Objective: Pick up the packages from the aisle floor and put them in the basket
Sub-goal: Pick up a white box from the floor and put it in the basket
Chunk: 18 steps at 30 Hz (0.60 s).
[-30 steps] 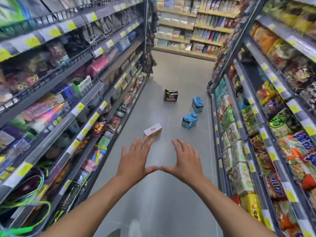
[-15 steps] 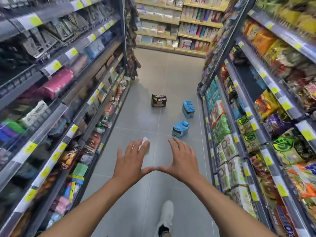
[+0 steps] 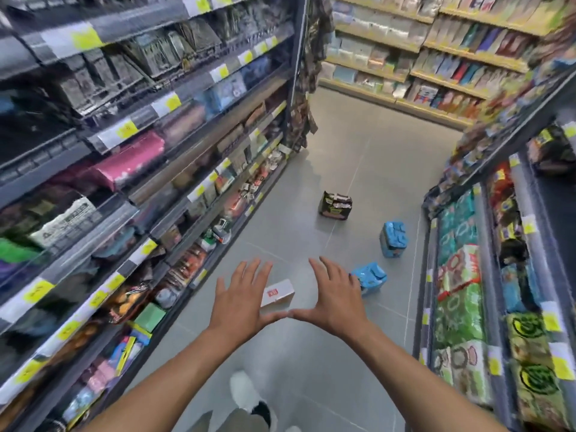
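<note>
Both hands are held out in front of the person, high above the aisle floor (image 3: 311, 353). The left hand (image 3: 240, 304) and the right hand (image 3: 336, 302) show a spread grip: the fingers are straight and apart, the 2 thumb tips touch, and neither hand holds anything. The 4 packages lie on the floor. A white box (image 3: 280, 291) shows between the 2 hands, partly hidden behind the left one. A near blue pack (image 3: 371, 277) lies just past the right hand, a far blue pack (image 3: 394, 233) stands close to the right shelf (image 3: 458, 275), and a dark pack (image 3: 336, 205) is farthest away. The basket is not in view, so its place cannot be told. The first risk is probably the feet: a white shoe (image 3: 243, 391) is in line with the white box, and a long step could kick or crush it. The aisle is narrow, so on bending down an elbow may brush goods off the left shelf (image 3: 187, 213). The blue packs look soft, and a 1-hand hold could let them sag and slip. Taking several packages at once would make a drop more likely.
</note>
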Each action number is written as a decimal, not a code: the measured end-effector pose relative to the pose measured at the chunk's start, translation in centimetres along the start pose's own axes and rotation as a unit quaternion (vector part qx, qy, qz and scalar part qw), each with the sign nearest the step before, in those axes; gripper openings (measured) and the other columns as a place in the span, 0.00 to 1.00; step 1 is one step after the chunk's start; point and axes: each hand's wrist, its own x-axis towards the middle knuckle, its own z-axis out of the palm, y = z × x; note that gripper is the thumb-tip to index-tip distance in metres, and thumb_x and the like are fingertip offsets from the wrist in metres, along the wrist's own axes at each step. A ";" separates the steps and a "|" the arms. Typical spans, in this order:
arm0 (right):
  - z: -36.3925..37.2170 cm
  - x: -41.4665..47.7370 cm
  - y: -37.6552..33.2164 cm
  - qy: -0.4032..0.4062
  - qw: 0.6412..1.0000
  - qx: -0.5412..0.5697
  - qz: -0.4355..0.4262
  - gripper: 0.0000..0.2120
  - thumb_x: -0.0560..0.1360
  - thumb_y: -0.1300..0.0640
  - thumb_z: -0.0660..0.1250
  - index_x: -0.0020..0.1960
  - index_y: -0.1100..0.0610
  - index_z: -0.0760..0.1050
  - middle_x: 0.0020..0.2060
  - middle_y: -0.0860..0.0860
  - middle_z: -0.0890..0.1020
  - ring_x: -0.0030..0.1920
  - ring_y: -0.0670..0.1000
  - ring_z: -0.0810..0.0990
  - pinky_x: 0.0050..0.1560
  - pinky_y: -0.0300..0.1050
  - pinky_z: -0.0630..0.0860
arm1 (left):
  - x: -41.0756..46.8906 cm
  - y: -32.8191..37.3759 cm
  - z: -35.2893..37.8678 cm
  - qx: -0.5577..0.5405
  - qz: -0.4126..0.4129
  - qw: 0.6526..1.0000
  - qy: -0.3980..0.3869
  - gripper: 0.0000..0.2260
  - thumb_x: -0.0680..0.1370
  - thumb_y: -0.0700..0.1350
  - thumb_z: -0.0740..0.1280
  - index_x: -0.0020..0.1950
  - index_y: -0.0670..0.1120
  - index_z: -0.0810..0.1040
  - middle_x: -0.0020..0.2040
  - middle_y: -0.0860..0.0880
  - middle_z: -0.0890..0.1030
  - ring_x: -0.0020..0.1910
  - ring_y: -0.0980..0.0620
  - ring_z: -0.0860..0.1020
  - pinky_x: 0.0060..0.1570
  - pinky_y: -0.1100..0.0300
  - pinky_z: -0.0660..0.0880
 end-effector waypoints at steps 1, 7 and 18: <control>0.1 1.9 -0.1 -0.011 1.000 -0.005 -0.010 0.64 0.55 0.12 0.56 0.83 0.45 0.53 0.82 0.48 0.58 0.81 0.53 0.58 0.78 0.64 0.59 | 1.3 -0.7 0.2 -0.002 -0.015 1.000 -0.008 0.52 0.65 0.84 0.39 0.81 0.54 0.55 0.80 0.49 0.63 0.79 0.45 0.63 0.67 0.33 0.68; 1.1 11.5 -0.6 -0.050 0.998 -0.019 -0.045 0.60 0.59 0.16 0.65 0.82 0.44 0.52 0.83 0.47 0.56 0.81 0.53 0.56 0.77 0.65 0.61 | 8.1 -4.2 2.3 -0.025 -0.055 0.998 -0.019 0.52 0.66 0.83 0.40 0.81 0.53 0.55 0.81 0.49 0.62 0.79 0.45 0.63 0.66 0.33 0.69; 11.2 23.8 2.6 -0.136 0.987 -0.001 -0.081 0.67 0.51 0.09 0.49 0.82 0.44 0.52 0.82 0.46 0.55 0.81 0.53 0.54 0.70 0.69 0.69 | 17.4 -8.1 12.0 -0.099 -0.108 0.983 -0.114 0.50 0.68 0.79 0.60 0.82 0.58 0.45 0.84 0.53 0.48 0.82 0.48 0.49 0.72 0.33 0.61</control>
